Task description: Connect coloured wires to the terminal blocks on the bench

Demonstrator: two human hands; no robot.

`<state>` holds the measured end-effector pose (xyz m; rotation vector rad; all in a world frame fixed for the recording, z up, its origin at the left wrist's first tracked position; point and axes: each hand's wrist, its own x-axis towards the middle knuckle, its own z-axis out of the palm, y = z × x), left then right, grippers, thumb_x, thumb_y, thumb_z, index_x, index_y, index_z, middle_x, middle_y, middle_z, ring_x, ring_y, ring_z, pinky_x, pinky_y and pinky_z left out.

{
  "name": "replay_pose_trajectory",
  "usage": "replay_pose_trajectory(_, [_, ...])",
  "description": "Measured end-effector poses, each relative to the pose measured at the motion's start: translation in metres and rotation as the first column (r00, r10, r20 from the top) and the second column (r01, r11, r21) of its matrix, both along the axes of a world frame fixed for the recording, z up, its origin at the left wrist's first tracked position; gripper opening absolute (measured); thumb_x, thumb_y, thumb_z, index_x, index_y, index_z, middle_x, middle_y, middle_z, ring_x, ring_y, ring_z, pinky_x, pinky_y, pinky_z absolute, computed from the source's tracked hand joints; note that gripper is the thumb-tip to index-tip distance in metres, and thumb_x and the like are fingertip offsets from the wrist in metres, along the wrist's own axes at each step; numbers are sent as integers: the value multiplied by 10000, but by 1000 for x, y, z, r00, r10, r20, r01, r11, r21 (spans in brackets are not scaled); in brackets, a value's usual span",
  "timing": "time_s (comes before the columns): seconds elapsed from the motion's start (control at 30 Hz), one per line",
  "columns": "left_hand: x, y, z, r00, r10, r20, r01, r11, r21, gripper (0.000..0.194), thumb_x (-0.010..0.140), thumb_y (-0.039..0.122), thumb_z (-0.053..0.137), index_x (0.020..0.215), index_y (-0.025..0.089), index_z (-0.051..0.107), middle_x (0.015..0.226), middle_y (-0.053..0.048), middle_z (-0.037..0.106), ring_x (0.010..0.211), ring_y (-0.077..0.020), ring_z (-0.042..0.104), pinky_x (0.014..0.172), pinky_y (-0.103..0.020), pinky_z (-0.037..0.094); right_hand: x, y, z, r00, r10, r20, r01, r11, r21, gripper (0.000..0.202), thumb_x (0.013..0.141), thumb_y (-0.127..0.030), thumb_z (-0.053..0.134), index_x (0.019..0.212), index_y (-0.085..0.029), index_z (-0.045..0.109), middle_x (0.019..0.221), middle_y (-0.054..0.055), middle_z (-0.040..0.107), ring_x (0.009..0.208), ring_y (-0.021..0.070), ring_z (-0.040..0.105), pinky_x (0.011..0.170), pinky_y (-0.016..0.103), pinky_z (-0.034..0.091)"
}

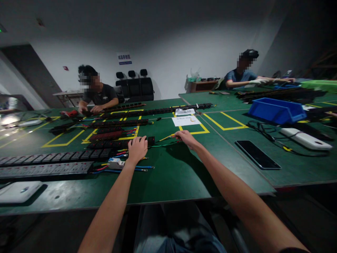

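My left hand (137,149) lies over the right end of a black socket strip (151,141), its fingers bent down onto it. Yellow and green wires (165,139) run right from that end. My right hand (185,137) pinches their far ends between thumb and fingers; the tips are partly hidden. Just below my left wrist, a small grey-white circuit breaker (116,163) sits among red, yellow and blue wires with metal lugs. Two longer socket strips (47,170) lie to the left, with red marks along their faces.
More strips (158,111) lie farther back near white paper sheets (185,121). On the right are a phone (258,154), a white device (305,138) with black cables and a blue bin (276,110). Another white device (19,192) is front left. Two people work across the green table (168,182).
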<state>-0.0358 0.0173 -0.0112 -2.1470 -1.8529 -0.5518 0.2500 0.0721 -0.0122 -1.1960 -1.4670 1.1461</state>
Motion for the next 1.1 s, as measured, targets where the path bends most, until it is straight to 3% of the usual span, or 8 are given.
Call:
replay_pose_trajectory(0.17, [1, 0, 0, 1000, 6, -8, -6, 1000, -5, 441, 1052, 353, 337, 1367, 228, 620, 1352, -139, 638, 1273, -301, 549, 1108, -527, 362, -3, 0, 0, 997, 77, 5, -77, 995, 68, 301, 808, -375, 558, 762, -153, 755, 725, 41, 662, 650, 142, 514, 594, 236, 393])
replay_pose_trajectory(0.3, [1, 0, 0, 1000, 2, -12, -2, 1000, -4, 452, 1052, 352, 329, 1374, 218, 616, 1350, -142, 640, 1279, -306, 546, 1107, -533, 363, -4, -1, 3, 963, -33, 268, -5, 990, 141, 344, 894, -304, 464, 805, -156, 761, 741, 42, 668, 667, 160, 547, 600, 247, 375])
replay_pose_trajectory(0.43, [0, 0, 0, 1000, -1, -18, 1, 1000, 3, 455, 1052, 349, 328, 1379, 214, 613, 1344, -141, 643, 1278, -306, 548, 1105, -531, 366, -3, -7, 3, 760, -266, 593, 93, 947, 307, 331, 965, -264, 453, 871, -168, 756, 831, 72, 702, 759, 193, 594, 655, 273, 367])
replay_pose_trajectory(0.57, [0, 1, 0, 1000, 1, -18, -1, 1000, -3, 456, 1054, 354, 325, 1380, 213, 610, 1345, -141, 642, 1275, -307, 551, 1109, -534, 362, -4, -18, 5, 592, -450, 669, 111, 868, 485, 341, 1034, -396, 473, 1158, -186, 711, 1106, 127, 675, 978, 239, 598, 757, 297, 405])
replay_pose_trajectory(0.63, [1, 1, 1, 1000, -1, -17, 1, 1000, -7, 455, 1054, 356, 325, 1379, 213, 609, 1347, -140, 641, 1275, -308, 550, 1107, -537, 364, -7, -24, 8, 516, -497, 698, 70, 836, 544, 367, 1035, -449, 492, 1170, -188, 712, 1134, 144, 648, 1031, 262, 570, 803, 320, 411])
replay_pose_trajectory(0.83, [0, 1, 1, 1000, -11, -9, 11, 1000, -7, 466, 1056, 356, 312, 1378, 197, 608, 1340, -150, 640, 1269, -310, 552, 1098, -540, 371, -30, -37, 14, 376, -414, 829, -210, 834, 511, 301, 1035, -401, 530, 1151, -200, 722, 1118, 131, 689, 1079, 284, 554, 905, 382, 375])
replay_pose_trajectory(0.97, [0, 1, 0, 1000, -6, -11, 6, 1000, 4, 450, 1049, 350, 335, 1375, 205, 610, 1343, -146, 639, 1267, -305, 550, 1108, -530, 360, -42, -36, 8, 291, -371, 882, -211, 874, 437, 287, 1031, -360, 535, 1111, -169, 734, 1118, 152, 713, 1075, 296, 580, 892, 391, 380])
replay_pose_trajectory(1.1, [1, 1, 0, 1000, 2, -8, -2, 1000, -1, 441, 1048, 348, 343, 1370, 212, 612, 1338, -142, 643, 1267, -303, 549, 1114, -531, 351, -44, -30, 0, 271, -345, 898, -222, 886, 407, 351, 1070, -313, 426, 1096, -144, 732, 1097, 160, 727, 1049, 287, 600, 878, 388, 393])
